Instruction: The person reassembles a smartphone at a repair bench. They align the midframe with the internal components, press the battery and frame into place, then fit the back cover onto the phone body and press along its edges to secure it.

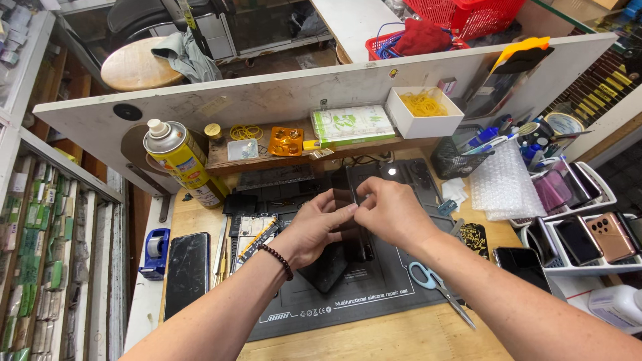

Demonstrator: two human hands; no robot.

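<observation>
Your two hands meet over the middle of the dark repair mat (374,294) that covers the centre of the worktop (401,337), and between them you hold a long, slim black phone (351,214) with its glossy face turned up and its length running away from you. Your left hand (314,230), with a bead bracelet (277,259) at the wrist, has its fingers closed along the phone's left edge, cupping it from that side. Your right hand (394,214) comes in from the other side, its fingers pinched together on the phone's right edge near the far end, thumb and forefinger touching the glass. A second dark panel (328,267) lies flat on the mat just under your left hand, partly hidden by it. Towards the left edge of the worktop lie a black phone with a cracked screen (187,271) and, just beside it, a blue tape dispenser (155,253). A yellow spray can (179,160) stands at the far left corner. Blue-handled scissors (435,284) rest at the right edge of the mat, near your right forearm. At the right edge of the worktop white trays (582,267) hold several phones standing in rows, with a sheet of bubble wrap (505,184) just behind them.
</observation>
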